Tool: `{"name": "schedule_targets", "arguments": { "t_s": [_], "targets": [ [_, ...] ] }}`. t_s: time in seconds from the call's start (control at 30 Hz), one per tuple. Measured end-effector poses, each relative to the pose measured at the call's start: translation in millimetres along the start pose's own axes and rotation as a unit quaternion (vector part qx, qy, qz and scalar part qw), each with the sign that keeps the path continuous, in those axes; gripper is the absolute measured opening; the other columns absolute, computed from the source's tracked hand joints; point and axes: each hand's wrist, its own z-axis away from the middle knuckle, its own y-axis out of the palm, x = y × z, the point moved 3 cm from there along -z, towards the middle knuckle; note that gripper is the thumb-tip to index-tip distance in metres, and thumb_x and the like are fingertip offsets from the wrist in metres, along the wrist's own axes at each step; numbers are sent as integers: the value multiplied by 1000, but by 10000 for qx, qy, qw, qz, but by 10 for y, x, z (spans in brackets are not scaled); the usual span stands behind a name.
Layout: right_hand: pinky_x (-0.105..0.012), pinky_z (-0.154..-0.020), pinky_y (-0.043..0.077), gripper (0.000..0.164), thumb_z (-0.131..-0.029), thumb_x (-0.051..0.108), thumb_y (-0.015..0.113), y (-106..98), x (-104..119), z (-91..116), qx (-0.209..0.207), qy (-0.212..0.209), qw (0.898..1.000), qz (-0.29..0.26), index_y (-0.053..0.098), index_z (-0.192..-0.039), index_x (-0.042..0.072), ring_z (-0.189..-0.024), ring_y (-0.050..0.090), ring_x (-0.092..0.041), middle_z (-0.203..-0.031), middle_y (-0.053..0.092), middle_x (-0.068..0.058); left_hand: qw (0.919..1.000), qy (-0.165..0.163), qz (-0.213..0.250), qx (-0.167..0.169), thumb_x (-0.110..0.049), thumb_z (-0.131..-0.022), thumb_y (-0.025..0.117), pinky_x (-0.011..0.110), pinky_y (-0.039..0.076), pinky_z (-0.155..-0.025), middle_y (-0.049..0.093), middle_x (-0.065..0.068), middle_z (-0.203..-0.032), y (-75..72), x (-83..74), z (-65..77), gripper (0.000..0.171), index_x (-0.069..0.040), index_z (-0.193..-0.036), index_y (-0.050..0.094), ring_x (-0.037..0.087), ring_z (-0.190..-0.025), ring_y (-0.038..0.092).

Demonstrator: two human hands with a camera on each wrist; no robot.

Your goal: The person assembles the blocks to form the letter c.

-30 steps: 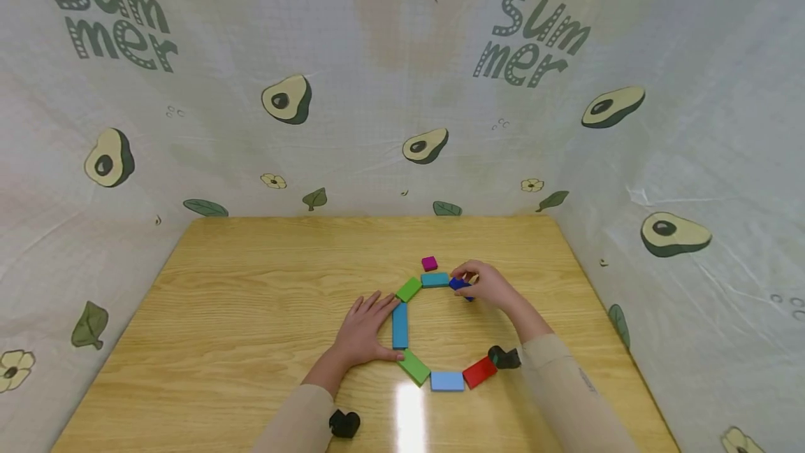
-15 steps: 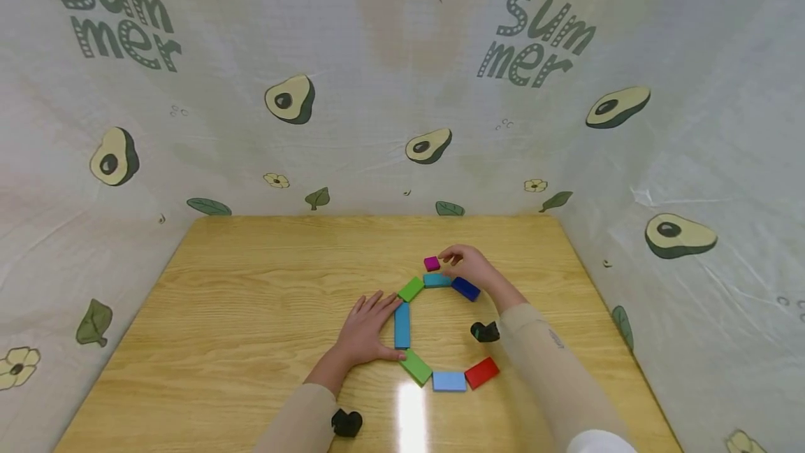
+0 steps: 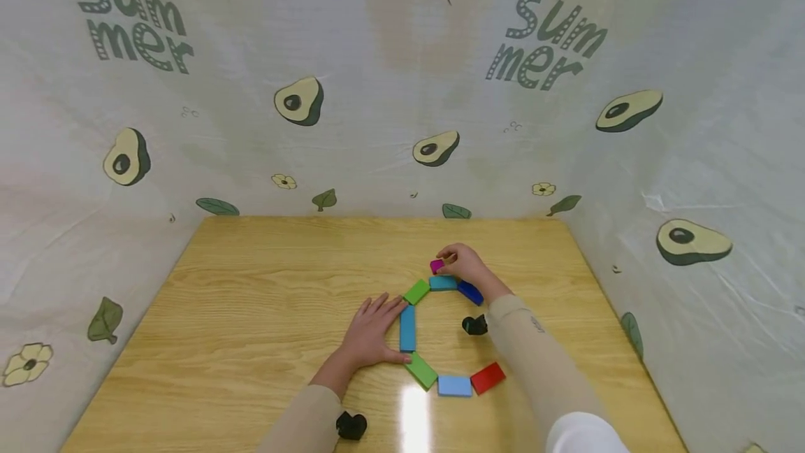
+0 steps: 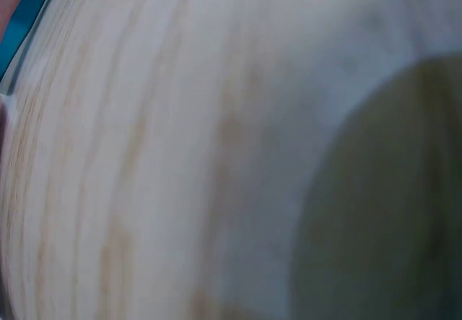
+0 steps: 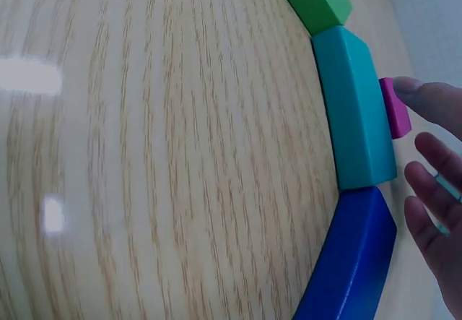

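My right hand (image 3: 464,263) is at a small magenta block (image 3: 437,267), its thumb and forefinger closing round it. The right wrist view shows the thumb (image 5: 429,102) against the magenta block (image 5: 395,109), just behind a teal block (image 5: 354,110); the other fingers hang loosely curled. My left hand (image 3: 370,335) lies spread on the table (image 3: 264,313). Its fingertips touch near the upper green block (image 3: 417,291), its thumb the lower green block (image 3: 421,370), with the long blue block (image 3: 407,328) between them.
Flat blocks form an arc open on the right: the dark blue block (image 3: 470,292) ends it at the back, the light blue block (image 3: 455,386) and red block (image 3: 488,377) at the front. A printed curtain (image 3: 377,159) surrounds the table behind and at the sides.
My right hand has let go of the dark blue block and moved left and back to the magenta block. The left hand stays in place. The view has shifted slightly.
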Motion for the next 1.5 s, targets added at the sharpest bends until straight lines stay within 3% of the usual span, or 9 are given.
{"name": "schedule_targets", "arguments": {
  "t_s": [0.5,0.83,1.3,1.5],
  "targets": [
    [-41,-86,48,34,-83,12,78,140,60,-91,34,-35,9994,344,69,-114,2,-99,53,-28,-113,60,-15,10000,14,-45,-15,-88,-67,55,49,9,-116,26,-5,-158,-22,-12,14,112,-25,-155,29,24,-147,14],
    [-40,-83,48,35,-82,13,80,107,66,-79,-81,-174,9987,470,70,-114,4,-96,52,-27,-110,60,-13,10000,38,-17,-57,-87,-67,56,49,9,-116,26,-4,-158,-29,-26,16,111,-25,-155,29,24,-147,14],
    [-34,-74,50,32,-84,9,76,-16,110,156,-146,-680,9961,550,69,-114,1,-89,53,-25,-106,60,-12,10000,3,-60,-16,-89,-66,54,50,9,-116,26,-5,-159,-34,-39,25,111,-25,-155,30,25,-147,15],
    [-37,-75,50,30,-85,8,75,-80,111,277,-33,-435,9977,526,70,-114,3,-90,53,-25,-105,61,-9,10000,32,-26,-48,-88,-67,55,50,10,-116,26,-4,-158,-37,-44,20,111,-24,-154,31,25,-147,16]
  ]
}}
